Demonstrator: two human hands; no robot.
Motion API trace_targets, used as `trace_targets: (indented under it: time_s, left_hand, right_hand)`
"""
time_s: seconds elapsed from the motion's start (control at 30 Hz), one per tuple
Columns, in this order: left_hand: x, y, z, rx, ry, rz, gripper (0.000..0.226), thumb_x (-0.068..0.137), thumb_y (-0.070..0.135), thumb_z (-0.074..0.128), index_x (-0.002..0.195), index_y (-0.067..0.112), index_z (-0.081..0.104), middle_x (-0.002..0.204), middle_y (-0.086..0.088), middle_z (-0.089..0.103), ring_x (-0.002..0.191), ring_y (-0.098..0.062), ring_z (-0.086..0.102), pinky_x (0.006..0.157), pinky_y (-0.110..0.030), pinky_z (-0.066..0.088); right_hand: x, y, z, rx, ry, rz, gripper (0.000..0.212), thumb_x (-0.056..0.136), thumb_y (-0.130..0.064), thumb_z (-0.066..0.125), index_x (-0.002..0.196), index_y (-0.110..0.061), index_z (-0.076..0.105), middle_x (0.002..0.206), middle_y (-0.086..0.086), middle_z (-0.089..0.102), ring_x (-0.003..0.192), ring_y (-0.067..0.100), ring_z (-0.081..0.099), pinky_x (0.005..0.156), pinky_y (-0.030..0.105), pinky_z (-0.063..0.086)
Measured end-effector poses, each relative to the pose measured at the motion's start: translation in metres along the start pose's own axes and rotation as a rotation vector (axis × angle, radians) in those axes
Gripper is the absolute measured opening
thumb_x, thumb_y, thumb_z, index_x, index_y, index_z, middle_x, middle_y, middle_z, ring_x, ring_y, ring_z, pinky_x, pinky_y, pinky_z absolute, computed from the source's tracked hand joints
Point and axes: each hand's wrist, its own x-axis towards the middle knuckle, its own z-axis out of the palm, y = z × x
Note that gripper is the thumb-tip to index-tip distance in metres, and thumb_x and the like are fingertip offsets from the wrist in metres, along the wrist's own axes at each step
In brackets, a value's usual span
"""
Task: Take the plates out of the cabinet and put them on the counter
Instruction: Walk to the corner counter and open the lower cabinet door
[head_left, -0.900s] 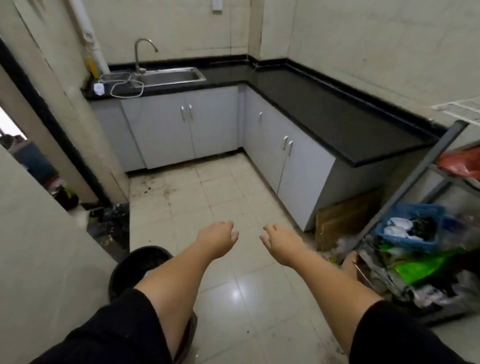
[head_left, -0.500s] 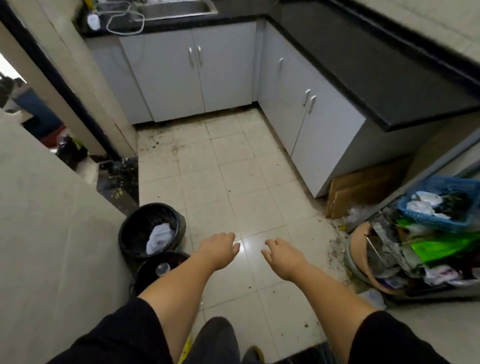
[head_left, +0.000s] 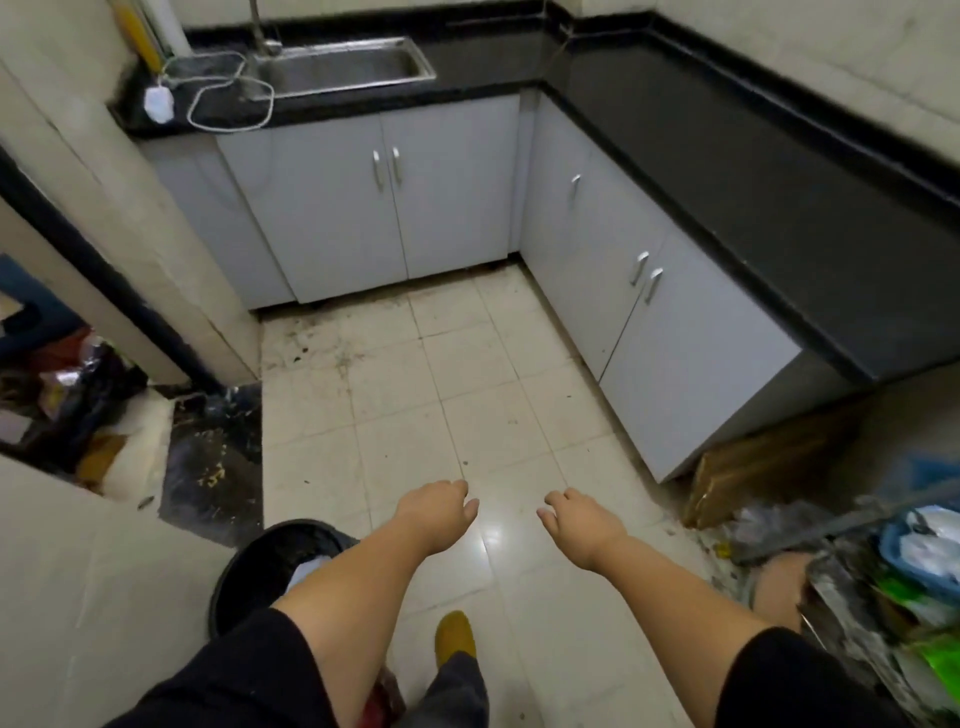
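Nearest: black sleeves, bare forearms stretched forward. A yellow shoe (head_left: 455, 637) on the pale floor tiles (head_left: 483, 410), below the arms. Left hand (head_left: 435, 513) and right hand (head_left: 583, 525) hang side by side over the floor, apart, palms down, fingers loosely curled, nothing in either.

Left of the arms, a black bin (head_left: 260, 566), partly hidden by the left forearm. Far right, a cluttered rack with a blue basket (head_left: 901, 540) and green packaging. Brown cardboard (head_left: 748, 473) leans at the end of the right-hand cabinet run.

Farther: grey-white cabinet (head_left: 670, 332) doors along the right wall, all shut, paired metal handles (head_left: 645, 277) showing. More shut doors under the back run (head_left: 358, 208). Floor grimy where it meets the back doors.

Black counter (head_left: 753, 197) runs in an L above both runs; right leg bare. Far corner: steel sink (head_left: 343, 67) set in the counter, a white cable loop (head_left: 228, 104) beside it on the left.

Plates: out of sight with every door closed; which cabinet holds them, cannot tell.
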Motion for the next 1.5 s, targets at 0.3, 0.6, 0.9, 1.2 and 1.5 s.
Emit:
trace_targets:
  time_s: [0.3,0.6,0.9,1.2,1.5]
  left_hand:
    - [0.143,-0.026,-0.134,0.044,-0.002,0.029,0.046,0.098,0.04,0.027,0.123,0.009,0.05,0.127,-0.013,0.059,0.113,-0.031,0.057,0.089,-0.04,0.045]
    - [0.33,0.002,-0.276,0.044,0.039,0.054,0.047,0.098,0.04,0.026,0.125,0.01,0.05,0.127,-0.012,0.059,0.114,-0.031,0.057,0.088,-0.038,0.045]
    - [0.495,0.024,-0.389,0.044,0.004,0.134,0.045,0.098,0.039,0.027,0.123,0.011,0.053,0.123,-0.011,0.062,0.11,-0.029,0.058,0.085,-0.036,0.045]
    - [0.687,0.043,-0.5,0.126,-0.13,0.352,0.046,0.097,0.038,0.029,0.124,0.009,0.053,0.126,-0.014,0.061,0.114,-0.031,0.057,0.093,-0.036,0.045]
    - [0.83,0.132,-0.51,-0.018,-0.27,0.435,0.038,0.095,0.022,0.04,0.124,0.0,0.052,0.128,-0.02,0.058,0.117,-0.035,0.055,0.097,-0.036,0.043]
  right_hand:
    - [0.141,-0.01,-0.126,0.05,0.037,0.049,0.048,0.101,-0.039,0.023,0.134,-0.012,0.043,0.137,0.012,0.048,0.123,0.031,0.048,0.099,0.041,0.043]
    - [0.318,0.028,-0.275,0.051,0.088,0.055,0.046,0.101,-0.037,0.024,0.13,-0.01,0.045,0.134,0.015,0.049,0.12,0.034,0.05,0.099,0.041,0.043]
    - [0.46,0.055,-0.403,0.12,0.126,0.126,0.044,0.101,-0.035,0.024,0.127,-0.008,0.046,0.132,0.018,0.05,0.119,0.033,0.051,0.098,0.04,0.042]
    - [0.603,0.07,-0.536,0.185,0.504,0.317,0.039,0.1,-0.029,0.033,0.127,-0.009,0.052,0.126,0.014,0.057,0.118,0.032,0.052,0.095,0.039,0.044]
    - [0.705,0.154,-0.581,0.011,0.471,0.355,0.054,0.101,-0.028,0.028,0.151,-0.01,0.016,0.162,0.005,0.014,0.15,0.02,0.012,0.122,0.039,0.009]
